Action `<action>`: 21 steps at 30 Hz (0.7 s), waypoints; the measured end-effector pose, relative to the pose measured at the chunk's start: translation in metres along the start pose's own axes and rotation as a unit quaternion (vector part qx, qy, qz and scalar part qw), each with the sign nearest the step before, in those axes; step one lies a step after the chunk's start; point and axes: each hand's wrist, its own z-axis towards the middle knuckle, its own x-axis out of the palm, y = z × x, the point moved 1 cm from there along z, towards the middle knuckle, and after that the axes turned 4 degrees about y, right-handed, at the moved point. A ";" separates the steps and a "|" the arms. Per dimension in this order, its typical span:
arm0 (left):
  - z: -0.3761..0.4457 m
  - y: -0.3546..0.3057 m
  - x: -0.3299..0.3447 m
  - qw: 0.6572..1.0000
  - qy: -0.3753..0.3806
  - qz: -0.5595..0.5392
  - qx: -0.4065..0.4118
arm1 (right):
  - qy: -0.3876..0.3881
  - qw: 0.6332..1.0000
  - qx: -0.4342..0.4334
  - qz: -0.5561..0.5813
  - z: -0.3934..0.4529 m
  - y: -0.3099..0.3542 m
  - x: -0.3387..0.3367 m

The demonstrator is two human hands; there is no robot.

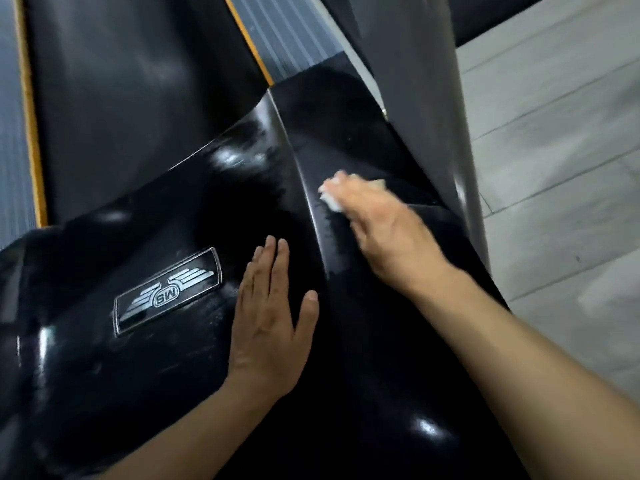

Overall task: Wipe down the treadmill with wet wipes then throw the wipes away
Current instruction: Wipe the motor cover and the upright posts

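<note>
The treadmill's glossy black motor cover (173,358) fills the lower half of the view, with a silver winged badge (166,292) on it. My right hand (384,233) presses a white wet wipe (330,197) flat against the cover's right side panel, just right of a raised ridge. Most of the wipe is hidden under my fingers. Wet streaks show on the cover near the ridge. My left hand (270,327) lies flat and open on the cover, just right of the badge, holding nothing.
The dark running belt (114,98) with yellow side strips (33,133) stretches away at the top left. A grey upright post (426,109) rises right beside my right hand. Light grey plank floor (561,150) lies at the right.
</note>
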 end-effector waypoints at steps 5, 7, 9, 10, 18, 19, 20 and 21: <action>0.000 -0.001 0.000 1.000 -0.008 -0.019 -0.003 | -0.125 0.974 0.161 -0.095 0.032 -0.023 -0.018; 0.007 0.001 -0.003 0.999 -0.017 -0.026 -0.005 | -0.141 0.978 0.101 -0.115 0.037 0.002 -0.009; 0.021 0.008 -0.005 0.999 -0.033 -0.020 -0.010 | -0.120 0.986 0.024 -0.111 0.040 0.019 0.000; 0.030 0.012 -0.007 0.999 -0.042 -0.014 -0.013 | -0.111 0.987 -0.004 -0.119 0.043 0.021 0.002; 0.095 0.040 -0.017 0.998 -0.059 0.002 -0.031 | -0.092 0.971 0.069 -0.207 0.100 0.005 -0.006; 0.096 0.041 -0.016 0.998 -0.060 0.003 -0.030 | -0.078 0.980 0.013 -0.184 0.096 0.018 0.002; 0.096 0.041 -0.016 0.998 -0.062 0.005 -0.028 | -0.061 0.987 -0.034 -0.144 0.090 0.026 0.007; 0.096 0.041 -0.015 0.998 -0.062 0.007 -0.026 | -0.045 0.991 -0.060 -0.107 0.086 0.029 0.007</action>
